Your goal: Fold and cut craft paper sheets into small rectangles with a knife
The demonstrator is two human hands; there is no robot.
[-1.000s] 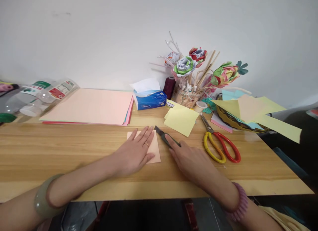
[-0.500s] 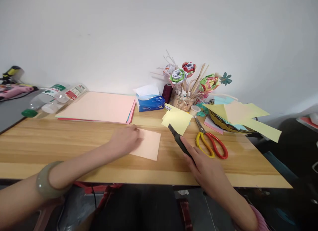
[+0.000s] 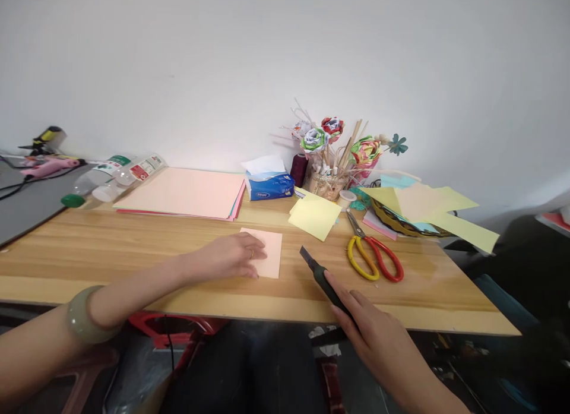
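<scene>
A small pink square of paper (image 3: 272, 255) lies on the wooden table (image 3: 146, 247). My left hand (image 3: 238, 255) rests on its left part, fingers stretched out and covering that side. In my right hand (image 3: 363, 316) is a black utility knife (image 3: 327, 286), its dark blade pointing up and left, to the right of the paper and apart from it. Yellow paper squares (image 3: 315, 215) lie just beyond the blade. Scissors (image 3: 366, 242) with one yellow and one red handle lie to the right of these, near my right hand.
At the back left are a stack of coloured paper (image 3: 182, 191) and two plastic bottles (image 3: 133, 171). A tissue pack (image 3: 269, 185), a jar of sticks and paper flowers (image 3: 328, 182) and a basket of paper sheets (image 3: 396, 221) line the back. A pink glue gun (image 3: 53, 166) lies far left.
My left hand has settled with its fingers on the pink paper, which now lies straighter. My right hand has brought the knife down slightly toward the table's near edge. The view has shifted a little.
</scene>
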